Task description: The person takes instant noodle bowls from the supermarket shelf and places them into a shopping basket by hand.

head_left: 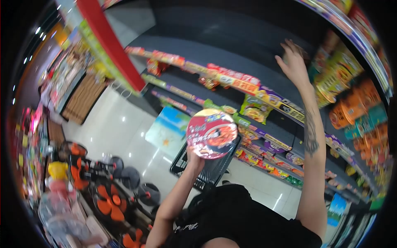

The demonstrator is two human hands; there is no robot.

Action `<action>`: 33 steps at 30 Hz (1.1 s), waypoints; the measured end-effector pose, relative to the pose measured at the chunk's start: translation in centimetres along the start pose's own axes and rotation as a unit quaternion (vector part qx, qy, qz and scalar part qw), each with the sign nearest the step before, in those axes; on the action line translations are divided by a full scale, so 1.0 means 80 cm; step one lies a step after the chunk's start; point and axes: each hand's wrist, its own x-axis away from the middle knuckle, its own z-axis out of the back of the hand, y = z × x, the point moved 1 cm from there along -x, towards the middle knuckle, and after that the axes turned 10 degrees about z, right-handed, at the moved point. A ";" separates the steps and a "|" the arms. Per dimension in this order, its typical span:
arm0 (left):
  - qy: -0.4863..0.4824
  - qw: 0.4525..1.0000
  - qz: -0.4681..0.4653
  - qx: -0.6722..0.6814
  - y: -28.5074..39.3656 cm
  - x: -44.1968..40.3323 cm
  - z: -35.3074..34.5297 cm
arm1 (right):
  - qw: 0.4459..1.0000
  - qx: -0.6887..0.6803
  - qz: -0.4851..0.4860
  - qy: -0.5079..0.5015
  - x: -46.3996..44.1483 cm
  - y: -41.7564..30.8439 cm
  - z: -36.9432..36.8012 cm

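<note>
Spanning the space ahead of both hands, a dark supermarket shelving unit [206,31] carries colorful price strips along its edges. The right hand [294,64] is held at an upper shelf, fingers loosely spread and gripping nothing visible; whether they touch the shelf cannot be told. A red post [114,45] rises beyond and to the left of the left hand [195,159]. Standing fans with orange blades [109,202] crowd the floor to that hand's left, and a black slatted basket [213,175] sits below it. Orange food tubs [359,105] line shelves right of the right hand. The left hand grips an instant noodle bowl [212,134], its maroon, picture-printed lid facing the camera. Between the hands, beyond the bowl, a green noodle packet [254,109] stands on a lower shelf.
</note>
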 end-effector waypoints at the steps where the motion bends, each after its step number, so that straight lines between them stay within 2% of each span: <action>1: 0.008 1.000 -0.005 -0.002 0.010 0.001 -0.017 | 0.993 -0.114 0.016 0.003 -0.008 -0.053 0.029; 3: 0.056 0.998 0.002 0.003 0.023 0.002 -0.035 | 0.970 -0.222 0.099 -0.016 -0.008 -0.155 0.087; 4: 0.053 0.999 -0.007 -0.010 0.025 -0.001 -0.036 | 0.954 -0.279 0.109 -0.030 0.003 -0.202 0.104; 5: 0.047 0.998 -0.013 -0.026 0.026 -0.003 -0.037 | 0.938 -0.290 0.158 -0.103 0.010 -0.239 0.124; 7: 0.036 0.999 -0.020 -0.023 0.033 0.000 -0.053 | 0.921 -0.280 0.221 -0.154 0.027 -0.297 0.131; 8: 0.026 0.999 -0.028 -0.020 0.037 0.003 -0.062 | 0.919 -0.271 0.223 -0.180 0.038 -0.315 0.128; 11: 0.022 0.999 -0.020 -0.015 0.041 0.011 -0.080 | 0.936 -0.192 0.216 -0.200 0.062 -0.342 0.104; 13: 0.007 1.000 -0.019 -0.002 0.038 0.008 -0.080 | 0.945 -0.174 0.204 -0.186 0.075 -0.347 0.085; 15: 0.028 0.999 -0.026 -0.022 0.031 0.008 -0.078 | 0.957 -0.082 0.240 -0.145 0.084 -0.345 0.076; 17: 0.021 0.999 -0.028 -0.026 0.021 0.005 -0.071 | 0.958 -0.074 0.235 -0.144 0.081 -0.340 0.081; 21: 0.014 0.999 0.017 0.023 0.027 0.002 -0.076 | 0.962 -0.051 0.222 -0.153 0.052 -0.299 0.111; 23: 0.025 0.999 0.026 0.021 0.027 0.008 -0.078 | 0.984 -0.052 0.154 -0.076 0.029 -0.262 0.115; 25: 0.011 0.999 0.029 0.018 0.022 0.008 -0.069 | 0.988 0.044 0.141 -0.047 -0.007 -0.204 0.118; 27: 0.005 0.999 0.035 0.007 0.023 0.016 -0.066 | 0.993 0.072 0.095 -0.014 -0.038 -0.132 0.107; 31: 0.006 0.999 0.048 -0.014 0.022 0.024 -0.059 | 0.976 0.206 0.044 -0.053 -0.064 0.032 0.057; 33: 0.007 0.999 0.048 -0.017 0.022 0.025 -0.057 | 0.965 0.185 -0.064 -0.176 -0.078 0.072 0.052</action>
